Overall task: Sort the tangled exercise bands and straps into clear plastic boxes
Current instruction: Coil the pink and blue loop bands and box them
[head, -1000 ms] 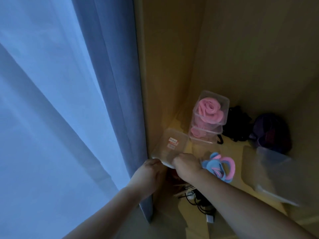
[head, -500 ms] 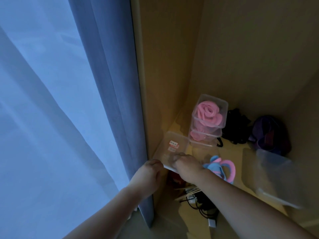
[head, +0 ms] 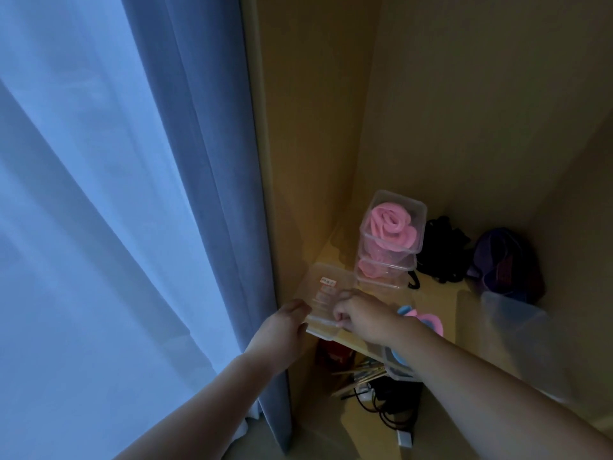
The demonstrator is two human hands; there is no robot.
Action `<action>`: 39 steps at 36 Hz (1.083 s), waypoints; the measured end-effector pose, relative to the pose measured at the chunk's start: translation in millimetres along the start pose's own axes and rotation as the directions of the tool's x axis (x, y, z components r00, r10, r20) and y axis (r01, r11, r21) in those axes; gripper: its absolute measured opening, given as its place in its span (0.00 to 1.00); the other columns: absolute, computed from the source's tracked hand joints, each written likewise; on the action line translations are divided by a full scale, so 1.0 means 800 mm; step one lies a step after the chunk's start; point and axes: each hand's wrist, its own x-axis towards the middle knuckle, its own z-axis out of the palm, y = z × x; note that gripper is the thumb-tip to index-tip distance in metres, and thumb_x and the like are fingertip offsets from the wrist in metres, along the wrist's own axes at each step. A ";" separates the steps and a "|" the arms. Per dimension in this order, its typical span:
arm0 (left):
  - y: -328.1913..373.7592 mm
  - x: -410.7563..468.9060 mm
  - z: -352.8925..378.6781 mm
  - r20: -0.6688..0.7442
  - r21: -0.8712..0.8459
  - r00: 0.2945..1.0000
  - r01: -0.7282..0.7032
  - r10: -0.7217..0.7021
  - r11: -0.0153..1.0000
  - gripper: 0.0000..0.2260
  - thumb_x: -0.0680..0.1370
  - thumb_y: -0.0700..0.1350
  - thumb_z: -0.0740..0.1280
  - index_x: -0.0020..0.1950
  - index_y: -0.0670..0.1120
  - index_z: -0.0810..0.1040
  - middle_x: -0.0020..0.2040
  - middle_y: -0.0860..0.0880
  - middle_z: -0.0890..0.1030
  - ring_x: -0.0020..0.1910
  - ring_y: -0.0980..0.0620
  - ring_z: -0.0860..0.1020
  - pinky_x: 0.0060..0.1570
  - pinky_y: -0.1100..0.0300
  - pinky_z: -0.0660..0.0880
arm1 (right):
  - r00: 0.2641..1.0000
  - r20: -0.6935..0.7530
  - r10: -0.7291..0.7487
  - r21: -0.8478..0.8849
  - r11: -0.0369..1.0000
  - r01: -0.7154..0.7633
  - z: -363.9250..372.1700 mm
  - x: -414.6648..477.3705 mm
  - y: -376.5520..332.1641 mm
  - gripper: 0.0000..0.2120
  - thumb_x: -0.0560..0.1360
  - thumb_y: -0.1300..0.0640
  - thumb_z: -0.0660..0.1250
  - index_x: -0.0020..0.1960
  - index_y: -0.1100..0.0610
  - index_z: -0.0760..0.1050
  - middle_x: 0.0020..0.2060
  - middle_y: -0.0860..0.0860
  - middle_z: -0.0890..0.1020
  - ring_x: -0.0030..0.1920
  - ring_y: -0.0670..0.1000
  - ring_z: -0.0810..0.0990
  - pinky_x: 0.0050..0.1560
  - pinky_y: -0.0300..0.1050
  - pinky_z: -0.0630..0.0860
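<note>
A clear plastic lid with a small label lies at the front left of a wooden shelf. My left hand grips its near left edge. My right hand pinches its near edge from the right. Under my right wrist a clear box holds pink and blue bands. Behind stand two stacked clear boxes filled with rolled pink bands. Black straps and a purple bundle lie at the back of the shelf.
Another clear box stands at the shelf's right. A blue curtain hangs left of the cabinet side panel. Below the shelf lie black cables, wooden sticks and a red item.
Both hands have stayed on the lid's near edge. The view has shifted a little, so the boxes sit lower and further right in the frame.
</note>
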 end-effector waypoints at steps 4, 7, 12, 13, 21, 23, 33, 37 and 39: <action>-0.001 0.009 0.000 -0.001 0.008 1.000 0.002 -0.002 1.000 0.16 0.79 0.41 0.61 0.68 0.45 0.73 0.68 0.50 0.72 0.60 0.49 0.76 0.59 0.59 0.73 | 0.999 -0.030 -0.029 -0.046 0.999 0.027 -0.001 0.000 -0.001 0.06 0.78 0.58 0.65 0.48 0.61 0.76 0.73 0.49 0.67 0.73 0.47 0.61 0.60 0.32 0.58; -0.001 0.013 0.001 -0.045 -0.005 0.999 0.016 -0.016 1.000 0.15 0.80 0.42 0.61 0.66 0.46 0.74 0.66 0.50 0.73 0.56 0.48 0.77 0.55 0.59 0.74 | 0.999 -0.041 -0.007 -0.057 0.998 0.005 -0.003 0.000 -0.003 0.06 0.79 0.57 0.63 0.49 0.59 0.75 0.70 0.49 0.69 0.69 0.50 0.68 0.56 0.36 0.63; 0.000 0.014 0.002 -0.139 -0.059 0.990 0.015 -0.023 0.998 0.13 0.81 0.41 0.59 0.63 0.44 0.77 0.63 0.48 0.75 0.54 0.48 0.78 0.51 0.61 0.73 | 0.995 -0.087 -0.046 -0.092 0.995 0.038 -0.010 -0.009 -0.009 0.07 0.81 0.57 0.60 0.51 0.60 0.74 0.63 0.52 0.72 0.55 0.53 0.76 0.44 0.35 0.59; 0.001 0.014 0.001 -0.165 -0.081 0.986 0.007 -0.020 0.997 0.12 0.80 0.40 0.59 0.61 0.44 0.78 0.62 0.48 0.76 0.53 0.49 0.78 0.50 0.63 0.72 | 0.993 -0.101 -0.054 -0.083 0.995 0.045 -0.011 -0.012 -0.010 0.07 0.81 0.57 0.59 0.51 0.60 0.73 0.61 0.52 0.72 0.53 0.54 0.76 0.44 0.37 0.60; 0.012 -0.002 -0.004 -0.341 -0.220 0.939 -0.033 -0.045 0.975 0.07 0.78 0.37 0.64 0.52 0.41 0.81 0.54 0.51 0.75 0.51 0.54 0.76 0.49 0.79 0.65 | 0.979 -0.167 -0.115 -0.005 0.993 0.116 -0.001 -0.051 -0.006 0.06 0.81 0.53 0.58 0.48 0.54 0.70 0.51 0.45 0.71 0.44 0.50 0.76 0.45 0.52 0.74; 0.014 -0.006 -0.008 -0.364 -0.248 0.928 -0.019 -0.076 0.969 0.07 0.78 0.36 0.65 0.52 0.40 0.82 0.54 0.52 0.74 0.51 0.57 0.74 0.49 0.81 0.63 | 0.976 -0.169 -0.134 0.003 0.991 0.136 0.003 -0.062 -0.006 0.06 0.81 0.51 0.56 0.48 0.52 0.69 0.52 0.43 0.69 0.44 0.49 0.76 0.46 0.52 0.75; 0.040 -0.012 -0.027 -0.128 -0.720 0.894 0.215 -0.430 0.660 0.09 0.78 0.35 0.63 0.51 0.46 0.79 0.40 0.49 0.82 0.37 0.53 0.81 0.35 0.69 0.76 | 0.974 -0.200 -0.106 0.074 0.990 0.123 -0.005 -0.121 -0.024 0.12 0.80 0.46 0.52 0.53 0.49 0.72 0.62 0.39 0.65 0.54 0.45 0.74 0.54 0.42 0.71; 0.060 -0.010 -0.024 -0.040 -0.813 0.902 0.220 -0.429 0.539 0.09 0.77 0.32 0.62 0.48 0.43 0.79 0.38 0.43 0.82 0.33 0.52 0.81 0.36 0.59 0.80 | 0.964 -0.264 0.033 0.222 0.975 0.027 -0.002 -0.155 -0.015 0.04 0.77 0.47 0.63 0.48 0.45 0.76 0.65 0.31 0.62 0.65 0.39 0.64 0.65 0.38 0.61; 0.070 -0.009 -0.012 0.004 -0.811 0.917 0.237 -0.400 0.535 0.09 0.77 0.32 0.65 0.48 0.46 0.80 0.42 0.45 0.83 0.38 0.51 0.83 0.40 0.57 0.81 | 0.933 -0.326 0.150 0.357 0.934 -0.025 -0.004 -0.167 -0.010 0.05 0.75 0.51 0.65 0.50 0.45 0.77 0.64 0.34 0.66 0.67 0.43 0.64 0.64 0.36 0.65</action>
